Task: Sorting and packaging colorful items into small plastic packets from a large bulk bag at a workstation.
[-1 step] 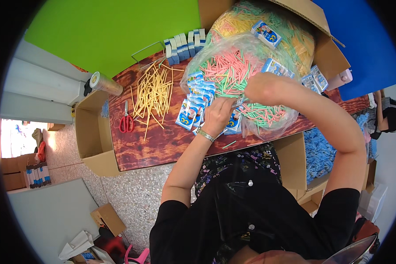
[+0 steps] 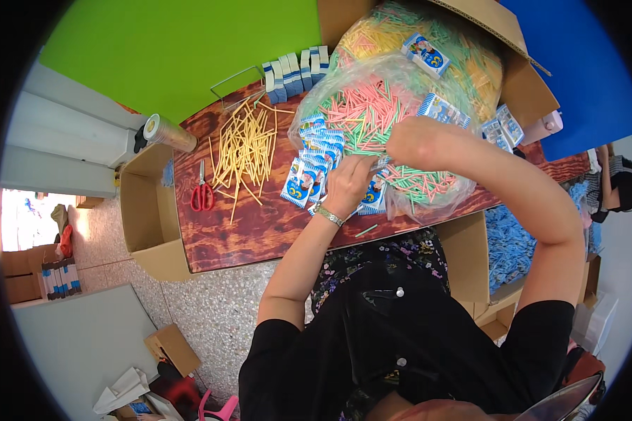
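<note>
Clear plastic bag of pink and green sticks (image 2: 372, 112) gripped by left hand (image 2: 347, 184) and right hand (image 2: 414, 140), fingers closed on its film, blue printed packets (image 2: 309, 175) spread on the red-brown wooden surface (image 2: 260, 224) beside

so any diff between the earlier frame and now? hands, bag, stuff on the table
No visible change. The left hand and the right hand are in the same places, meeting at the clear bag of pink and green sticks, above the blue-and-white packets. The loose yellow sticks, the red scissors and the cardboard box lie as they did.
</note>
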